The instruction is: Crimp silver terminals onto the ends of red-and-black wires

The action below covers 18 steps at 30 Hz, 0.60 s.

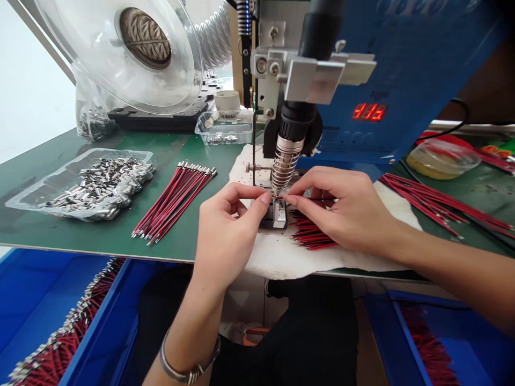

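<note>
My left hand [231,230] is closed in a pinch beside the tip of a soldering iron [286,161]; the small piece between thumb and forefinger is hidden. From the right, my right hand [341,209] pinches a thin red and black wire [330,199], its end reaching to just under the iron tip. Both sets of fingertips nearly meet there, above a small metal fixture [279,213]. Below my right hand, a bundle of red and black wires [311,233] lies on a white cloth [277,257].
Left on the green table [173,147] are a clear tray of metal connectors [108,185] and a row of wires with metal ends [175,201]. A blue machine [402,69] stands behind. Blue bins [100,321] flank my legs. More wires [438,206] lie right.
</note>
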Each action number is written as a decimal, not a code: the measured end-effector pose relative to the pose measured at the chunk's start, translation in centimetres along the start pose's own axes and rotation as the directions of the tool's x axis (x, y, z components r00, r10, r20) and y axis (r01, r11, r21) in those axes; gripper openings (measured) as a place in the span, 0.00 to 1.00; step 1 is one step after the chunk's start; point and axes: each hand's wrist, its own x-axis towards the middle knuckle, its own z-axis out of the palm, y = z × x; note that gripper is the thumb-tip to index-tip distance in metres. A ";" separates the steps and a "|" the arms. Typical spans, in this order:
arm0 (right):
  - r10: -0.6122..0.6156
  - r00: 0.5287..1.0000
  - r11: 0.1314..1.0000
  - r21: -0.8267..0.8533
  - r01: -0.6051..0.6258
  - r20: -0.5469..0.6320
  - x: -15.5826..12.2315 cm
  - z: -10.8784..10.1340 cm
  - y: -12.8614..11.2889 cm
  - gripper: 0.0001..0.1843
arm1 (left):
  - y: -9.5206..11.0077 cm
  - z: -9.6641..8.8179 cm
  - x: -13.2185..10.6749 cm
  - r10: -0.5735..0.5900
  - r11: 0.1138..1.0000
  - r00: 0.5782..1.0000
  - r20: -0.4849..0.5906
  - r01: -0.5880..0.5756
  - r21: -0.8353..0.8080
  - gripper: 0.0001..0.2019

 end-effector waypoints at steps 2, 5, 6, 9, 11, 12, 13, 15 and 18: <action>-0.009 1.000 1.000 -0.001 0.009 0.001 0.0 0.0 0.0 0.04 | 0.0 0.0 0.0 -0.003 1.000 1.000 -0.001 0.003 -0.004 0.10; -0.027 1.000 1.000 -0.008 0.027 0.002 0.0 -0.1 0.0 0.04 | 0.0 0.0 -0.1 0.003 1.000 1.000 0.004 -0.003 -0.006 0.10; -0.039 0.999 0.999 -0.012 0.039 0.004 0.0 -0.1 0.1 0.04 | 0.0 0.0 -0.1 0.004 1.000 1.000 0.007 -0.004 -0.006 0.10; -0.082 0.997 0.996 -0.019 0.082 0.008 0.0 -0.2 0.3 0.03 | -0.1 -0.1 -0.1 0.003 1.000 1.000 0.015 -0.003 0.000 0.11; -0.108 0.994 0.994 -0.021 0.108 0.003 0.0 -0.2 0.5 0.02 | -0.1 -0.1 -0.1 0.005 1.000 1.000 0.017 -0.005 0.003 0.11; -0.120 0.993 0.992 -0.025 0.120 -0.003 0.0 -0.2 0.5 0.02 | -0.1 -0.1 -0.1 0.005 1.000 1.000 0.018 -0.005 0.003 0.11; -0.136 0.991 0.990 -0.030 0.135 -0.009 0.0 -0.2 0.6 0.02 | -0.1 -0.1 0.0 0.008 1.000 1.000 0.019 -0.008 0.001 0.12; -0.177 0.984 0.983 -0.048 0.176 -0.018 0.1 -0.3 0.7 0.03 | -0.2 -0.1 0.0 0.020 1.000 1.000 0.020 -0.020 -0.008 0.13; -0.224 0.974 0.972 -0.069 0.223 -0.017 0.2 -0.5 0.8 0.04 | -0.2 -0.1 0.0 0.024 0.999 0.999 0.023 -0.024 -0.029 0.13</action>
